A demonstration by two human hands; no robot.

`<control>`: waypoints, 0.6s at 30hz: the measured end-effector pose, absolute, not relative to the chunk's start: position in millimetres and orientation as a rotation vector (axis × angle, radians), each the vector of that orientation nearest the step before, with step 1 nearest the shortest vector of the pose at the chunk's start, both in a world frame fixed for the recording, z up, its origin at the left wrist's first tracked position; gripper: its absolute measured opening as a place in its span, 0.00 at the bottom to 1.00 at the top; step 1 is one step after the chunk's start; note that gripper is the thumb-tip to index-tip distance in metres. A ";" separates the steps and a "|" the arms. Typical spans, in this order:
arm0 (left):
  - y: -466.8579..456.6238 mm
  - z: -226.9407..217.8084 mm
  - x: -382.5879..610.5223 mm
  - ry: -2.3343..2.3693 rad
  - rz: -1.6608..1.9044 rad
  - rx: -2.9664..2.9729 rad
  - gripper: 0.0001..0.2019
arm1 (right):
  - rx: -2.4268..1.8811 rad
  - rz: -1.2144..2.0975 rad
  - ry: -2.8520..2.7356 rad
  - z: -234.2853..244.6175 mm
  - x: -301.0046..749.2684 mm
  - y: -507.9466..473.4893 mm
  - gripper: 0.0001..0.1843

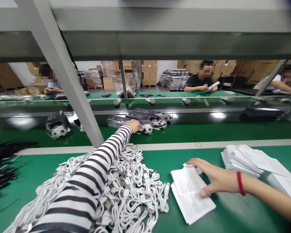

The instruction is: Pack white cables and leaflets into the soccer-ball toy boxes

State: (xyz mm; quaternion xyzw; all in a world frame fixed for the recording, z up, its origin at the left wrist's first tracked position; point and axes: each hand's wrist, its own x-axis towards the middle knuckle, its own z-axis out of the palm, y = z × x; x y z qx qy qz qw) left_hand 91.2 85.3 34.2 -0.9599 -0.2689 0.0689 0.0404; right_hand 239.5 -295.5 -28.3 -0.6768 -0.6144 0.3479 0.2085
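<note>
My left hand [134, 125], in a black-and-white striped sleeve, reaches far forward onto the conveyor belt [208, 131] and closes on a dark boxed toy with a football [147, 128], one of a small cluster there. My right hand [212, 176], a red band on its wrist, lies flat with fingers spread on a small stack of white leaflets [190, 194] on the green table. Under my left arm lies a big heap of coiled white cables [128, 191].
More white leaflets [247, 160] are piled at the right. Black cables [2, 165] lie at the left edge. Another boxed football [58, 124] rides the belt at left. A slanted grey frame post [70, 87] crosses the view. Other people work across the line, with cartons behind them.
</note>
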 end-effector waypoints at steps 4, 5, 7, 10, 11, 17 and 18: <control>61.1 42.2 95.4 -0.815 0.092 -2.882 0.17 | -1.935 0.892 -1.782 -37.5 237.4 -285.6 0.43; 50.4 45.2 96.0 -0.770 0.020 -2.886 0.18 | -1.952 0.873 -1.788 -37.5 236.1 -283.3 0.41; 20.1 50.5 95.2 -0.615 -0.085 -2.933 0.18 | -1.987 0.833 -1.770 -35.5 234.2 -280.4 0.36; -43.0 48.7 85.9 -0.381 0.104 -3.083 0.24 | -1.991 0.715 -1.704 -31.4 236.9 -280.9 0.18; -64.9 43.7 80.9 -0.342 0.213 -3.137 0.27 | -1.980 0.683 -1.667 -30.5 239.6 -282.1 0.12; -129.9 -15.8 65.3 -0.507 0.193 -3.736 0.29 | -1.754 0.686 -1.237 -24.9 255.9 -289.4 0.17; -128.9 -22.8 68.0 -0.600 0.113 -3.907 0.30 | -1.710 0.687 -1.150 -23.8 256.6 -289.6 0.19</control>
